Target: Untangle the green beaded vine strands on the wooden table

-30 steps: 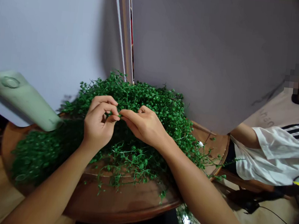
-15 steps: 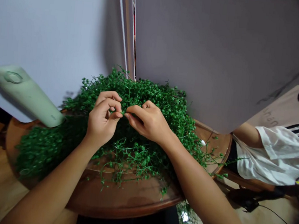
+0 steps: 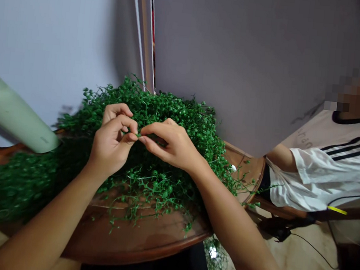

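A large heap of green artificial sprigs (image 3: 182,109) covers much of the round brown table (image 3: 144,244). Over the middle of the heap, my left hand (image 3: 112,139) pinches a small green piece (image 3: 138,135) between thumb and forefinger. My right hand (image 3: 171,144) meets it from the right, thumb and forefinger closed on the same small piece. The fingertips of both hands nearly touch. Loose sprigs (image 3: 158,188) lie below the hands, towards the near edge of the table.
A pale green bottle-like object (image 3: 19,115) leans in at the left. Smaller green pieces (image 3: 23,179) are heaped beneath it. At the right sits a person in a white shirt (image 3: 328,179). Walls stand behind the table, and some sprigs (image 3: 218,262) hang or lie below its right edge.
The whole view has shifted, so the table, heap and hands appear further left and more of the person shows. Both hands keep their pinch on the small piece.
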The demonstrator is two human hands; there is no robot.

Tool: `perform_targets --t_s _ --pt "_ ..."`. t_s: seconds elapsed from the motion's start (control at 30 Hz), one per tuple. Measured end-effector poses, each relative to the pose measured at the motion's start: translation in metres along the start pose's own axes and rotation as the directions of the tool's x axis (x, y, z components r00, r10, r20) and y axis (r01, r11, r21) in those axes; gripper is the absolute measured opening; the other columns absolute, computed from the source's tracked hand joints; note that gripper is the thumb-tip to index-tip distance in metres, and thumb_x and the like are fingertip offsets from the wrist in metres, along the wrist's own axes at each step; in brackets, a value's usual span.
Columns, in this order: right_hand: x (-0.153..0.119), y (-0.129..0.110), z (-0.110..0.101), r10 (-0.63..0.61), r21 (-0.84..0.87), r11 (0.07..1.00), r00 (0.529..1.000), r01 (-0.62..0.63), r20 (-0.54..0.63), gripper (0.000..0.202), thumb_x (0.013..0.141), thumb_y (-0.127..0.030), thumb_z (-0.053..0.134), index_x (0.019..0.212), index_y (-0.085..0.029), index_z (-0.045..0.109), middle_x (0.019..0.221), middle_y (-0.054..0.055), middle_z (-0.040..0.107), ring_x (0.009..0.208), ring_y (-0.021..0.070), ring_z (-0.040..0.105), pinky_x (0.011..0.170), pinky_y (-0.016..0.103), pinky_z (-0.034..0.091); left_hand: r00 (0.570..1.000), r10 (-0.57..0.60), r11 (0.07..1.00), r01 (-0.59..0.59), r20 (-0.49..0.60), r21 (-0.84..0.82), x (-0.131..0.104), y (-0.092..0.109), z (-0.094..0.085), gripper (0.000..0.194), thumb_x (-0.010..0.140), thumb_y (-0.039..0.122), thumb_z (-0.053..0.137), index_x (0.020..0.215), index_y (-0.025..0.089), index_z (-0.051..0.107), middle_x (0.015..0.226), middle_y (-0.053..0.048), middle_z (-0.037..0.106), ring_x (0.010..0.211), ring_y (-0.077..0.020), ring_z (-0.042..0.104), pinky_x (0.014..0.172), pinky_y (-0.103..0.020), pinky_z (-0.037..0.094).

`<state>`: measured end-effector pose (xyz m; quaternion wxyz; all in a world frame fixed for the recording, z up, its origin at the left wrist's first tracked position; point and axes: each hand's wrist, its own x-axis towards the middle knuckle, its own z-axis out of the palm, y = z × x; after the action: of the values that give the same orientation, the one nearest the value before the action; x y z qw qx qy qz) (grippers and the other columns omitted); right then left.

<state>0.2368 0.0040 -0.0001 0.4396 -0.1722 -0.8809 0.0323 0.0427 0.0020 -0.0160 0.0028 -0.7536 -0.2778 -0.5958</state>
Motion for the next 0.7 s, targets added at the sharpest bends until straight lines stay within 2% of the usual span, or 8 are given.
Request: perform_targets --t_s 0.17,0.37,0.57,0.7 --pt "0.001 0.001 0.000 -0.001 -0.032 0.999 0.997 0.003 0.075 0.024 0.109 -0.032 0.048 0.107 -0.015 0.065 0.087 -0.001 0.070 0.073 0.0115 0.058 0.080 0.027 0.034 0.998 0.053 0.998 -0.052 0.038 -0.024 0.001 -0.009 -0.002 0.042 0.094 0.058 0.062 0.079 0.020 0.063 0.101 -0.007 0.050 0.083 -0.0161 0.049 0.061 -0.027 0.043" --pt "0.002 0.000 -0.004 0.017 -0.087 0.996 0.990 -0.004 0.141 0.017 0.108 -0.026 0.048 0.111 -0.017 0.062 0.099 0.001 0.070 0.082 0.0123 0.059 0.083 0.029 0.034 0.998 -0.009 0.993 0.018 0.068 -0.119 0.001 -0.018 -0.004 0.041 0.087 0.058 0.073 0.078 0.020 0.065 0.102 -0.007 0.049 0.088 -0.0185 0.048 0.062 -0.028 0.040" --pt "0.001 -0.003 -0.004 0.051 -0.150 0.988 0.984 -0.025 0.173 0.013 0.106 -0.022 0.048 0.102 -0.019 0.059 0.093 -0.002 0.065 0.082 0.0119 0.057 0.083 0.029 0.033 0.995 -0.047 0.991 0.057 0.087 -0.120 0.003 -0.022 -0.005 0.047 0.080 0.065 0.076 0.074 0.019 0.066 0.099 -0.007 0.048 0.084 -0.0189 0.045 0.060 -0.028 0.039" --pt "0.001 -0.006 0.002 0.055 -0.159 0.987 0.992 -0.037 0.112 0.015 0.103 -0.021 0.049 0.090 -0.018 0.057 0.083 -0.004 0.062 0.076 0.0108 0.055 0.079 0.029 0.032 0.998 0.048 0.999 -0.047 0.041 -0.024 0.003 -0.015 -0.003 0.044 0.085 0.061 0.073 0.077 0.019 0.066 0.097 -0.007 0.048 0.084 -0.0195 0.047 0.062 -0.031 0.040"
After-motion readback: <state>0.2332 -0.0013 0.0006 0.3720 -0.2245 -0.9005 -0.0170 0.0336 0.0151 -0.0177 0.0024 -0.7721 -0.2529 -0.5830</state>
